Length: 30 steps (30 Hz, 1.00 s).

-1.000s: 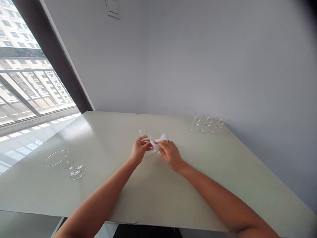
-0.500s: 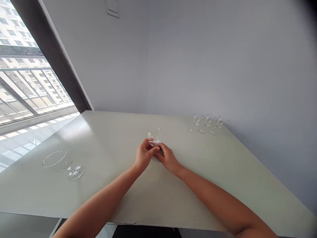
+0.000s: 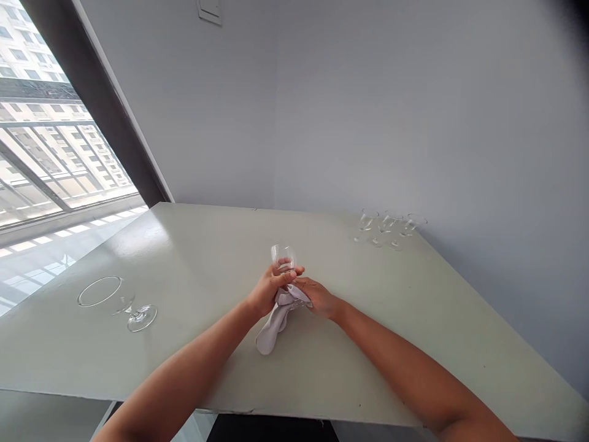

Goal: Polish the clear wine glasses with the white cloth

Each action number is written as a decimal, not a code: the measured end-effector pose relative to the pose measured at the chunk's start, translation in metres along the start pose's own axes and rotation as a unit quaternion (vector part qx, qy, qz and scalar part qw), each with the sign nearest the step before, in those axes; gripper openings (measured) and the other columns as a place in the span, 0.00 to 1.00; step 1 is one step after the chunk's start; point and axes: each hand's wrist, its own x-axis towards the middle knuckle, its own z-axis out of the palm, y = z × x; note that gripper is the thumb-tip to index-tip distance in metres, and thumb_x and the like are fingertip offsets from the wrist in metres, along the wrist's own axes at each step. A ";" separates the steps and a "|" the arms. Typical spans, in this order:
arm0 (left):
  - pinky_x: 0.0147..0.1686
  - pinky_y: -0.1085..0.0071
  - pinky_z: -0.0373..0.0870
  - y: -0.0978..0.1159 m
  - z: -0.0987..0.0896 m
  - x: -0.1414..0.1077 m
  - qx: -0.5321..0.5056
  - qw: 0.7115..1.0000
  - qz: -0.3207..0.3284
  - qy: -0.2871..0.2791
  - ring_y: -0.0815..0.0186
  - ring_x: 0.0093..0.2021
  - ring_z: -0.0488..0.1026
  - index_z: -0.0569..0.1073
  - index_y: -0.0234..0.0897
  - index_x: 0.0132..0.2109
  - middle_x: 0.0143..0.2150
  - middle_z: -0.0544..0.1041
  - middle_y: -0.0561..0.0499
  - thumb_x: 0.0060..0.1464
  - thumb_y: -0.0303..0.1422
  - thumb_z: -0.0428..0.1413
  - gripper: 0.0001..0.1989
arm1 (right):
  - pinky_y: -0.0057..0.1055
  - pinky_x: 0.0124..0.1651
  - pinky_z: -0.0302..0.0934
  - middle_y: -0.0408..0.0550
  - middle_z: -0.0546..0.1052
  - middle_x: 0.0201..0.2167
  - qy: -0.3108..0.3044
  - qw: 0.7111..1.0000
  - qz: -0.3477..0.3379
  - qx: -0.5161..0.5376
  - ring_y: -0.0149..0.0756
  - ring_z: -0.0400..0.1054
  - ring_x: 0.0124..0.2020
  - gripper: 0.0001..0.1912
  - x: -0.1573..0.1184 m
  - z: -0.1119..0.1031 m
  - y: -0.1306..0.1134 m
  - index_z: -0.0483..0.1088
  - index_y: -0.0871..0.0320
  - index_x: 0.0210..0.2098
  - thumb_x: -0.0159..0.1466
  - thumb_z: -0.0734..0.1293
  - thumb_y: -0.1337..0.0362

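Over the middle of the table, my left hand (image 3: 270,288) wraps round a clear stemmed glass (image 3: 284,253), its bowl showing above the fingers. My right hand (image 3: 319,297) is closed on a pale lilac cloth (image 3: 273,330) against the lower part of the glass. One end of the cloth hangs down toward the near side. The glass's foot is mostly hidden behind the cloth and the right fingers.
On the table's left lies a larger wine glass (image 3: 142,318) with a wide round rim. Three stemmed glasses (image 3: 385,228) stand in a row at the back right, near the wall (image 3: 414,123). The near edge of the white table (image 3: 193,245) runs below my forearms.
The cloth has come into view below my hands, hanging toward me. My right hand has shifted lower, onto the glass's lower part, and the glass has tilted a little.
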 end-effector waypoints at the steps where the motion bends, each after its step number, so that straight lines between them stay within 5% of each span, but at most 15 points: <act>1: 0.30 0.71 0.66 0.001 -0.002 0.000 0.006 1.000 0.001 -0.003 0.68 0.31 0.71 0.62 0.37 0.45 0.42 0.71 0.46 0.38 0.36 0.63 0.27 | 0.30 0.30 0.60 0.44 0.72 0.26 -0.026 1.000 0.008 0.002 0.34 0.64 0.29 0.11 0.000 -0.002 0.000 0.73 0.55 0.25 0.50 0.69 0.54; 4: 0.29 0.71 0.65 0.006 -0.006 0.002 0.058 0.998 0.033 0.022 0.67 0.32 0.71 0.60 0.37 0.45 0.40 0.72 0.45 0.38 0.34 0.63 0.27 | 0.31 0.30 0.62 0.44 0.71 0.28 -0.125 0.991 0.054 0.006 0.34 0.65 0.30 0.12 0.004 -0.007 0.001 0.73 0.55 0.32 0.52 0.66 0.55; 7: 0.31 0.72 0.65 0.009 -0.010 0.004 0.087 0.993 0.056 0.054 0.67 0.32 0.71 0.60 0.37 0.45 0.39 0.73 0.47 0.37 0.34 0.64 0.28 | 0.29 0.28 0.61 0.44 0.71 0.29 -0.122 0.991 0.060 -0.021 0.32 0.64 0.29 0.13 0.009 -0.010 0.002 0.72 0.56 0.37 0.55 0.65 0.56; 13: 0.21 0.78 0.57 0.007 -0.013 0.008 0.105 0.987 0.077 0.100 0.78 0.18 0.60 0.59 0.38 0.45 0.29 0.73 0.53 0.39 0.37 0.62 0.28 | 0.27 0.27 0.58 0.42 0.69 0.22 -0.033 0.996 0.041 -0.069 0.30 0.61 0.25 0.15 0.018 -0.018 0.009 0.72 0.59 0.26 0.54 0.65 0.53; 18: 0.21 0.78 0.58 0.019 -0.024 0.011 0.061 0.980 0.097 0.161 0.78 0.18 0.59 0.60 0.36 0.45 0.26 0.72 0.53 0.42 0.39 0.60 0.25 | 0.27 0.23 0.54 0.40 0.63 0.16 0.101 0.990 0.046 -0.087 0.28 0.56 0.20 0.19 0.026 -0.032 0.016 0.68 0.60 0.19 0.52 0.64 0.49; 21: 0.21 0.79 0.59 0.023 -0.030 0.014 0.023 0.979 0.073 0.192 0.79 0.19 0.59 0.62 0.35 0.43 0.27 0.71 0.51 0.41 0.38 0.62 0.24 | 0.28 0.25 0.55 0.42 0.65 0.20 0.199 0.974 -0.027 -0.100 0.30 0.57 0.22 0.19 0.020 -0.032 0.005 0.68 0.58 0.22 0.57 0.60 0.49; 23: 0.20 0.80 0.58 0.021 -0.032 0.017 0.010 0.980 0.050 0.191 0.79 0.19 0.59 0.64 0.34 0.41 0.27 0.71 0.51 0.40 0.37 0.62 0.22 | 0.30 0.31 0.57 0.45 0.68 0.27 0.208 0.955 -0.124 -0.173 0.32 0.61 0.27 0.17 0.011 -0.024 -0.005 0.70 0.56 0.27 0.61 0.58 0.52; 26: 0.20 0.80 0.58 0.012 -0.029 0.018 -0.005 0.984 0.026 0.176 0.78 0.20 0.61 0.66 0.33 0.37 0.24 0.68 0.54 0.39 0.37 0.63 0.19 | 0.34 0.41 0.56 0.49 0.70 0.39 0.103 0.891 -0.245 -0.370 0.37 0.62 0.38 0.12 -0.002 -0.005 -0.012 0.71 0.52 0.39 0.61 0.60 0.56; 30: 0.21 0.78 0.60 0.001 -0.022 0.015 -0.009 0.988 0.006 0.152 0.74 0.22 0.64 0.66 0.34 0.40 0.23 0.67 0.55 0.39 0.39 0.62 0.21 | 0.37 0.41 0.54 0.48 0.70 0.34 -0.012 0.796 -0.287 -0.533 0.39 0.61 0.37 0.12 -0.005 0.008 0.000 0.72 0.49 0.38 0.63 0.57 0.64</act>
